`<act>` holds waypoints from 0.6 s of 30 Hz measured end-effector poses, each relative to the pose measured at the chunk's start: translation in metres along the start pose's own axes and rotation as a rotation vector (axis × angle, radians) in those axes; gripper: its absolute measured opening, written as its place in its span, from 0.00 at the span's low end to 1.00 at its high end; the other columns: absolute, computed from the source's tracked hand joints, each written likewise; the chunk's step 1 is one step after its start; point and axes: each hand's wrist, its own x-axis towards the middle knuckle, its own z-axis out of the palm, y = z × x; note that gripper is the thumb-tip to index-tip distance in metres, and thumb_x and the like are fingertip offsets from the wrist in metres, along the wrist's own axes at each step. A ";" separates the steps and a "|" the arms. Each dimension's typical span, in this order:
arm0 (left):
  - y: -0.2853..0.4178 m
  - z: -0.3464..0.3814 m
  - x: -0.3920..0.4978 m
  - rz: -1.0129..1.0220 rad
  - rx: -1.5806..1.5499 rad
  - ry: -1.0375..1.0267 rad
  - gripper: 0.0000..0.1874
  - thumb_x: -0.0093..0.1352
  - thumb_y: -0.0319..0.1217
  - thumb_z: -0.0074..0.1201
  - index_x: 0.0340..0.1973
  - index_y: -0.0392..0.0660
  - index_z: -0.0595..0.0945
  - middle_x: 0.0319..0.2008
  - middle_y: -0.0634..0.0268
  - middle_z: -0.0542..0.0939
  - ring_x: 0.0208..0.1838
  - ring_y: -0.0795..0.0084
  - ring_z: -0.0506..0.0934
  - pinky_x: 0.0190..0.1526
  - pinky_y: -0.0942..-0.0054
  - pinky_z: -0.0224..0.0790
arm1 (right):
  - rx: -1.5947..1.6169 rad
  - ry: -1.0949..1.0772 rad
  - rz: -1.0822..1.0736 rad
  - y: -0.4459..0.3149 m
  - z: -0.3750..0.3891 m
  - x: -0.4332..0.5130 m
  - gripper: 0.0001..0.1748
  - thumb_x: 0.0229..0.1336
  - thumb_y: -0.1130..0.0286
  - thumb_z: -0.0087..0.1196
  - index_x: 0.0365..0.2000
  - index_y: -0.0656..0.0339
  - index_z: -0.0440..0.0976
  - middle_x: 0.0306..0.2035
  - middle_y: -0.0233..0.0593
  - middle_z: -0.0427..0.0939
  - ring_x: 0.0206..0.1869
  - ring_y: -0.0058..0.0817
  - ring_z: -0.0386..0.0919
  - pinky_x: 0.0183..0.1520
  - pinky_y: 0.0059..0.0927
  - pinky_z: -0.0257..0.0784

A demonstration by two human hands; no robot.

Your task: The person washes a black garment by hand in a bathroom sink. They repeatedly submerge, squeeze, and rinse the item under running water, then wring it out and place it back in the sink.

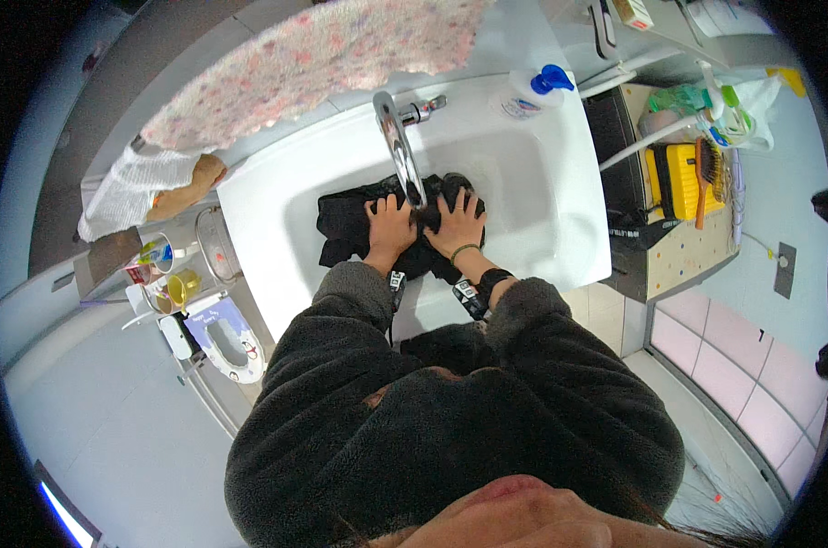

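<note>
A wet-looking black cloth garment (pixel 345 216) lies bunched in the white washbasin (pixel 256 205). My left hand (pixel 392 229) presses down on its middle, palm lowered and fingers apart. Beside it, my right hand (pixel 458 226) rests flat on the garment's right part with spread fingers. The chrome faucet (pixel 401 151) reaches over the cloth, its spout end between my two hands. Whether water is running I cannot tell. Small black-and-white devices are strapped at both wrists.
A pump bottle (pixel 523 96) with a blue top stands on the basin's back right corner. Behind the faucet hangs a pink-patterned towel (pixel 318 75). Mugs (pixel 183 286) stand to the left, above a toilet seat (pixel 229 342). At right, a hairbrush (pixel 705 178) lies on a yellow box (pixel 681 178).
</note>
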 end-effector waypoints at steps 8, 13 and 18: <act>-0.014 -0.014 0.035 -0.192 -0.392 0.023 0.19 0.65 0.43 0.59 0.43 0.41 0.80 0.29 0.48 0.84 0.35 0.47 0.83 0.47 0.49 0.69 | 0.246 0.095 -0.177 0.022 0.003 0.085 0.35 0.52 0.44 0.59 0.56 0.52 0.76 0.67 0.42 0.65 0.68 0.47 0.61 0.65 0.48 0.67; -0.008 -0.071 0.026 -0.445 -1.102 0.033 0.24 0.65 0.39 0.66 0.54 0.42 0.81 0.47 0.57 0.84 0.50 0.69 0.80 0.54 0.71 0.69 | 1.135 0.130 -0.229 0.047 -0.021 0.077 0.31 0.56 0.55 0.60 0.59 0.55 0.73 0.64 0.52 0.68 0.68 0.45 0.63 0.71 0.41 0.56; 0.029 -0.110 -0.033 -0.377 -1.268 0.097 0.35 0.78 0.54 0.35 0.74 0.47 0.55 0.69 0.50 0.64 0.72 0.56 0.62 0.71 0.65 0.48 | 1.480 0.289 -0.370 0.042 -0.056 0.012 0.37 0.62 0.54 0.56 0.68 0.56 0.61 0.65 0.43 0.66 0.61 0.31 0.67 0.66 0.30 0.59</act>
